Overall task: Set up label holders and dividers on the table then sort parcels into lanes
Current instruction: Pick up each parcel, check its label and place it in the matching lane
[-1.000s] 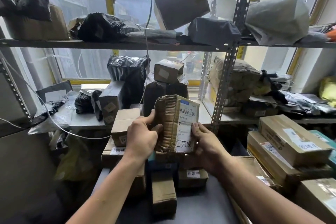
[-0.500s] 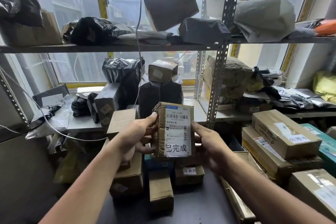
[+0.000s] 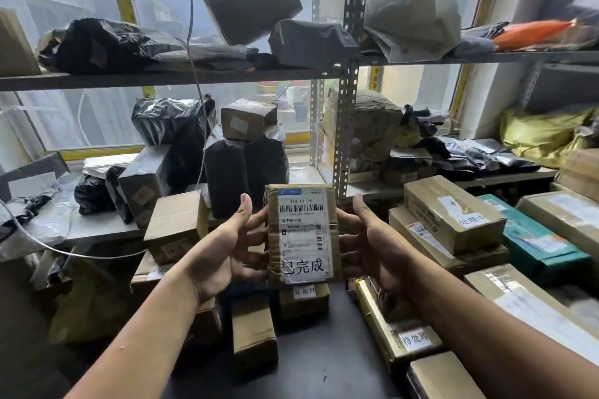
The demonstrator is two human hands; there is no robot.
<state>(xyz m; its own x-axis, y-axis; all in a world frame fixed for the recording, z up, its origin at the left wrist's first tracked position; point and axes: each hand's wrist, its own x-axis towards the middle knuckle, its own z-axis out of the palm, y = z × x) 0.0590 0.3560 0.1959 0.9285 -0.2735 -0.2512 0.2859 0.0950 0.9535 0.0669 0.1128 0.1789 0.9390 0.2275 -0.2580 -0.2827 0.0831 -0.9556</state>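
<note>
Both hands clamp one small tape-wrapped brown cardboard parcel (image 3: 303,235) from its two sides, holding it upright in the air above the dark tabletop (image 3: 327,363). Left hand (image 3: 231,246): palm turned inward, thumb raised at the parcel's upper left corner, fingers pressed on the left edge and wrapping behind. Right hand (image 3: 372,241): mirrored, thumb up by the upper right corner, fingers hidden behind the right edge. Parcel's face points at the camera and carries a white shipping label (image 3: 301,227) with barcodes, plus large handwritten black characters on its lower part.

Directly below the parcel, on the table: a small brown carton with a white handwritten tag (image 3: 304,300). Just left of that, a narrow brown box (image 3: 254,330) lying lengthwise toward the camera. Right side: stacked brown cartons, one with a white tag facing up (image 3: 453,212), a teal box (image 3: 534,236) beside it. Behind, a perforated grey metal shelving upright (image 3: 348,100), shelves crowded with black plastic mailer bags (image 3: 171,120) and more boxes. Window backlight strong; small label print not legible.
</note>
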